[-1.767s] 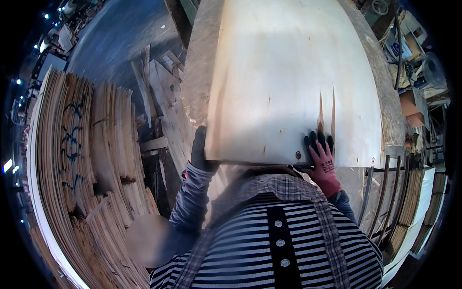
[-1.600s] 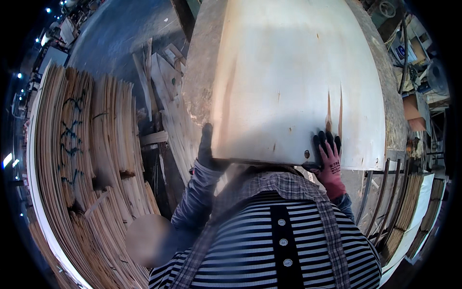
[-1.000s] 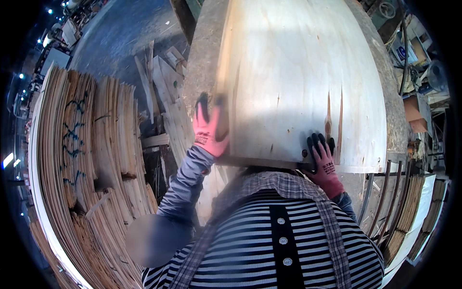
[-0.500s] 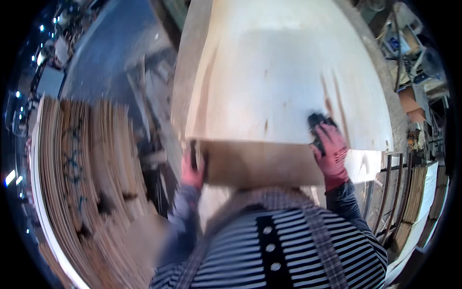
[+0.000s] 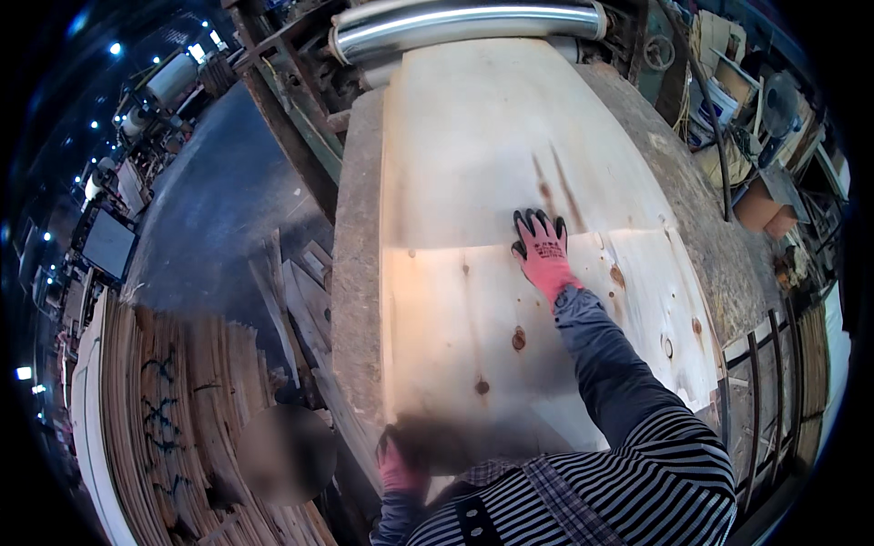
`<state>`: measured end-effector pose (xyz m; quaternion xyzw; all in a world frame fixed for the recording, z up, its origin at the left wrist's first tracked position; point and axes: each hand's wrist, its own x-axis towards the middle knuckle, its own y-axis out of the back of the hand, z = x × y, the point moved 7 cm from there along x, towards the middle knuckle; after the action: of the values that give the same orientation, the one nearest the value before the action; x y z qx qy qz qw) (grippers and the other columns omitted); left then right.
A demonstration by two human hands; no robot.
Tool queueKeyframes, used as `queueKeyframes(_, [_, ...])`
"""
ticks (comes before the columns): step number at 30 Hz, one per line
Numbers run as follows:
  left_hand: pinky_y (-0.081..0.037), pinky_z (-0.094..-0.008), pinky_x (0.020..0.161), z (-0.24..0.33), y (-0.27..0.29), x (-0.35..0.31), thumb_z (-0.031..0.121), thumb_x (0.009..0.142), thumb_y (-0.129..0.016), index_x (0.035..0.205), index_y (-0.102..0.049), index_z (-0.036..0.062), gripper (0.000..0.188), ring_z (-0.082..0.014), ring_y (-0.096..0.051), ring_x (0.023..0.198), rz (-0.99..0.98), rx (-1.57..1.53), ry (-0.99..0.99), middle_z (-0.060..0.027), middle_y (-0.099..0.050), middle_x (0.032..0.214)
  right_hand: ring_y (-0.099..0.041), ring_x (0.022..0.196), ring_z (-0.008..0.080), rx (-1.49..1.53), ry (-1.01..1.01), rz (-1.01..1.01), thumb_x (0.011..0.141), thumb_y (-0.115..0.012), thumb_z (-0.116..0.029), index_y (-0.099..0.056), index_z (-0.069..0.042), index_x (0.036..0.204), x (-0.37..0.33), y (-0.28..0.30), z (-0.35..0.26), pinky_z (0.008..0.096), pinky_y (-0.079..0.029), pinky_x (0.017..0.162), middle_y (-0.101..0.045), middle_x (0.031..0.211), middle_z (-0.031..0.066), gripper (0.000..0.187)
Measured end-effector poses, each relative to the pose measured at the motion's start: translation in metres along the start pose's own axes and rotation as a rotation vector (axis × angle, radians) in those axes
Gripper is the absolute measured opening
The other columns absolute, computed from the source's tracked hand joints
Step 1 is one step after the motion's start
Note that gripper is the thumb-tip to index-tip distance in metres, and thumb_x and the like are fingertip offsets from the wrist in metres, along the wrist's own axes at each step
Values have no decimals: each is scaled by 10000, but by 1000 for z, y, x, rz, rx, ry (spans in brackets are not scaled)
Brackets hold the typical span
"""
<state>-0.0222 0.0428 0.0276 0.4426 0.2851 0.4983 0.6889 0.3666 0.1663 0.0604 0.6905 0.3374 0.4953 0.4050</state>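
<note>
A pale veneer sheet (image 5: pixel 455 337) with dark knots lies flat on a long rough work bed (image 5: pixel 357 273). Its far edge meets a second pale sheet (image 5: pixel 482 136) that runs up to a shiny metal roller (image 5: pixel 464 23). My right hand (image 5: pixel 542 246), in a pink and black glove, rests palm down with fingers spread at the seam between the two sheets. My left hand (image 5: pixel 398 464), also gloved in pink, is low at the near left corner of the near sheet, curled on its edge and partly blurred.
Tall stacks of veneer (image 5: pixel 164 428) stand on edge to the left. Loose wood scraps (image 5: pixel 291 291) lie beside the bed. A metal rack (image 5: pixel 774 364) runs along the right side, with boxes and clutter (image 5: pixel 756 191) behind it.
The near sheet, held up in front of me before, now lies flat on the bed. My right hand has slid forward to the seam. My left hand has dropped to the near corner.
</note>
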Motion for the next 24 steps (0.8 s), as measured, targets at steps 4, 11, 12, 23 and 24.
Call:
queueKeyframes(4, [-427, -378, 768, -21, 12, -4, 125, 731, -532, 1254, -307, 71, 572, -341, -546, 874, 52, -407, 125, -192, -554, 974, -272, 1191, 294, 97, 184, -34, 760, -503, -359, -327, -66, 1251, -45, 35, -58, 466, -134, 1004, -349, 1243, 156, 598])
queueKeyframes(11, [-427, -264, 776, -55, -16, 7, 127, 767, -595, 1180, -431, 30, 455, -143, -542, 889, -216, -1133, 385, -90, -574, 1002, -300, 1149, 385, 287, 188, -430, 723, -552, -404, -419, -35, 1183, -247, 78, -80, 485, -165, 990, -383, 1194, 206, 605])
queueKeyframes(12, [-426, -268, 780, -38, -11, 15, 126, 765, -594, 1150, -456, 18, 424, -151, -541, 893, -318, -1142, 331, -97, -570, 1006, -314, 1134, 381, 228, 157, -491, 691, -583, -396, -431, -40, 1172, -273, 78, -72, 475, -177, 990, -389, 1185, 203, 617])
queueKeyframes(23, [-461, -255, 657, 50, 102, 15, 154, 790, -480, 1057, -496, -61, 343, -193, -584, 737, -284, -1231, 32, -132, -591, 880, -378, 1030, 406, 191, 102, -86, 566, -692, -273, -471, -62, 1059, -307, 158, -72, 521, -330, 848, -405, 1140, 188, 580])
queueKeyframes(24, [-462, -271, 661, 36, 103, 10, 148, 777, -496, 1026, -511, -58, 323, -209, -582, 750, -216, -1184, -13, -140, -587, 892, -384, 1027, 396, 210, 123, -82, 567, -688, -262, -474, -69, 1059, -308, 168, -74, 518, -336, 844, -414, 1136, 173, 571])
